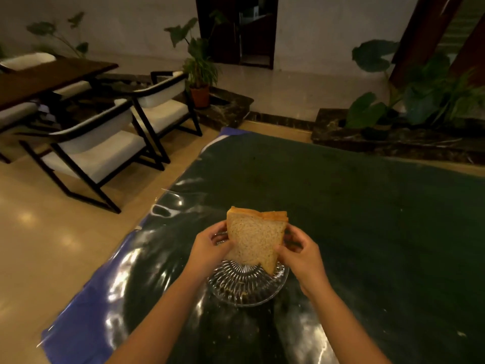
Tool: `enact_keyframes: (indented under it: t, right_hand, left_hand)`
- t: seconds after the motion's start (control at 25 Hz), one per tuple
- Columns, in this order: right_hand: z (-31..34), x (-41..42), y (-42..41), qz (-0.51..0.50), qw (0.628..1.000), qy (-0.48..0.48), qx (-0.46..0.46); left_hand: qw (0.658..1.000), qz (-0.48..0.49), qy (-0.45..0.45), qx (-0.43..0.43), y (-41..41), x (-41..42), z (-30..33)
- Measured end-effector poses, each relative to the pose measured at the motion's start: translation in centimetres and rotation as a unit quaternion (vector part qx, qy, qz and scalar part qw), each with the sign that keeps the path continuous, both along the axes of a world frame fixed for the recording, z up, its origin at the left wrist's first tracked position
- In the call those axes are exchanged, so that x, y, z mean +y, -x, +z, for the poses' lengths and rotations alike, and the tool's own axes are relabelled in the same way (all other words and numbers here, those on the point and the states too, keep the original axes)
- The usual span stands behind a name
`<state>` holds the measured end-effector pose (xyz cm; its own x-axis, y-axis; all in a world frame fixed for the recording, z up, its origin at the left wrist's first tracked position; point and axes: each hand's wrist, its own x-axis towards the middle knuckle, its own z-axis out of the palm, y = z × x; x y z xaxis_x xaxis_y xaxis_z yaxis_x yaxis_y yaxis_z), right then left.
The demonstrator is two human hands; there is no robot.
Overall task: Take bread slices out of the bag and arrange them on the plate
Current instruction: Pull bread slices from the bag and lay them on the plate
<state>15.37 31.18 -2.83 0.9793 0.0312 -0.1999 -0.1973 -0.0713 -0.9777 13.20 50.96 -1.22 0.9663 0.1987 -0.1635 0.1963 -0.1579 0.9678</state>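
Observation:
A stack of bread slices (253,239) with brown crust stands upright just above a clear ribbed glass plate (244,287). My left hand (207,249) grips the stack's left side and my right hand (301,254) grips its right side and lower corner. The front slice is torn at its bottom edge. The plate rests on a dark green table (354,206) under a shiny clear plastic cover. No bag is in view.
The table's left edge (110,271) shows a blue cover border above a glossy beige floor. White-cushioned chairs (105,153) and a dark wooden table (47,77) stand to the left. Potted plants (199,72) sit behind on dark stone ledges.

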Motion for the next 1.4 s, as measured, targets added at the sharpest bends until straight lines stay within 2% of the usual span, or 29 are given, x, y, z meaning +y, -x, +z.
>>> enact_keyframes:
  t: [0.44, 0.68, 0.8, 0.96, 1.04, 1.4]
  right_hand:
    - [-9.2, 3.2, -9.1, -0.085, 0.985, 0.131, 0.079]
    - [-11.3, 4.6, -9.7, -0.089, 0.961, 0.248, 0.079]
    - [-11.3, 5.0, -10.0, -0.092, 0.953, 0.278, 0.078]
    - [-11.6, 5.6, -9.9, -0.114, 0.938, 0.321, 0.067]
    - [-11.8, 5.9, -9.7, -0.130, 0.932, 0.332, 0.060]
    - [-11.8, 7.5, -8.9, -0.214, 0.926, 0.291, 0.110]
  left_hand:
    - [0.995, -0.085, -0.032, 0.042, -12.1, 2.1, -10.0]
    - [0.986, -0.126, -0.101, 0.041, -13.6, 3.0, -12.9]
    - [0.979, -0.148, -0.132, 0.042, -14.1, 2.9, -13.6]
    - [0.969, -0.131, -0.208, 0.008, -14.3, 2.8, -14.1]
    - [0.964, -0.115, -0.239, -0.022, -14.1, 2.6, -14.2]
    - [0.965, -0.097, -0.240, -0.035, -13.1, 2.5, -13.5]
